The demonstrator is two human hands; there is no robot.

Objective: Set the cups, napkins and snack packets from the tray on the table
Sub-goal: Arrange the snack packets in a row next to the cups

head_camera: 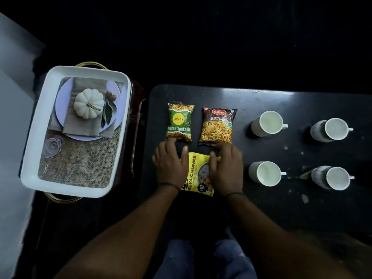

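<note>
A dark, scuffed bench (261,208) in a dim room; both hands, left (171,166) and right (226,170), lie flat and unclenched on the yellow packet (198,174) near its front edge.

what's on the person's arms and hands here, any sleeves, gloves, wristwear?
No gloves and no sleeves in view: both forearms are bare up to the frame edge. The left hand has a thin dark band around its wrist, and the right hand has a similar thin dark band. No rings or a watch can be made out; the lighting is dim. Blue trousers show below, between the arms.
</note>
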